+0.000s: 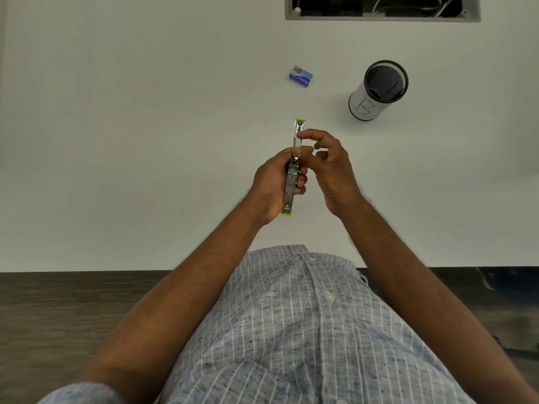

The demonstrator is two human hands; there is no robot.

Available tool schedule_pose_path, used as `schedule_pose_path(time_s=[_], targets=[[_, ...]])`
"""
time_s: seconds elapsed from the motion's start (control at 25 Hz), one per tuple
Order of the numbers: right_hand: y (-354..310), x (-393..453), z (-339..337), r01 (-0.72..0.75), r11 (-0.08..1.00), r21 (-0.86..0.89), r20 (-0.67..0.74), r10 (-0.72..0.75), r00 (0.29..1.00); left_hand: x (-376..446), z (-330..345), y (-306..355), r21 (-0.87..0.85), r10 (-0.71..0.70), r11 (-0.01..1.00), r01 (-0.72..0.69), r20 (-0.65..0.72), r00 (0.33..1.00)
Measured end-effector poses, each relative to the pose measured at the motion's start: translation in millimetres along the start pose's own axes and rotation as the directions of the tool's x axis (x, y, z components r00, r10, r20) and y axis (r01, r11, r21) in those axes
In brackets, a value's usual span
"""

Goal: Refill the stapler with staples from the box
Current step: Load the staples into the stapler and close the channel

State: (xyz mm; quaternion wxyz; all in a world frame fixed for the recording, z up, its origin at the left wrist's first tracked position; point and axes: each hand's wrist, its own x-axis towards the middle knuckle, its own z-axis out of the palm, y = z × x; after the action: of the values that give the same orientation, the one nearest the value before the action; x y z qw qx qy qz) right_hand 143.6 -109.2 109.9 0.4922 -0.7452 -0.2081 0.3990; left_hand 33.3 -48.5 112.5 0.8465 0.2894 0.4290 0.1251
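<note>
A slim metal stapler [292,182] with lime-green ends is held above the white table, swung fully open so it runs in one long line away from me. My left hand [272,185] grips its near half from the left. My right hand [328,164] is at its far half, thumb and forefinger pinched at the metal channel near the far green tip; whether they hold a strip of staples I cannot tell. A small blue staple box [301,76] lies open on the table beyond the stapler, apart from both hands.
A black mesh pen cup [377,90] with a white paper sleeve stands at the right of the white table [145,126]. A cable cut-out [382,8] is at the table's far edge. The table's near edge runs just beyond my shirt, with dark floor below.
</note>
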Motion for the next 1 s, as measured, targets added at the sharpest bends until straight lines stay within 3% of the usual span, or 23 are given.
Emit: schedule_pose_path(time_s=[0.44,0.64,1.0], targets=[[-2.4,2.0,-4.6,0.184,0.977,-0.11,0.06,-0.179,0.982,2.0,-9.2,0.6,0.019,-0.012,1.0,0.011,0.046,0.999],[-1.3,3.7,-7.7,0.179,0.972,-0.152,0.083,-0.168,0.982,0.8,-9.3,-0.5,-0.054,-0.036,0.998,0.039,0.061,0.998],[0.5,2.9,-7.9,0.101,0.994,0.042,0.098,-0.104,0.99,1.5,-4.0,1.4,-0.115,-0.078,0.99,0.084,0.053,0.996]])
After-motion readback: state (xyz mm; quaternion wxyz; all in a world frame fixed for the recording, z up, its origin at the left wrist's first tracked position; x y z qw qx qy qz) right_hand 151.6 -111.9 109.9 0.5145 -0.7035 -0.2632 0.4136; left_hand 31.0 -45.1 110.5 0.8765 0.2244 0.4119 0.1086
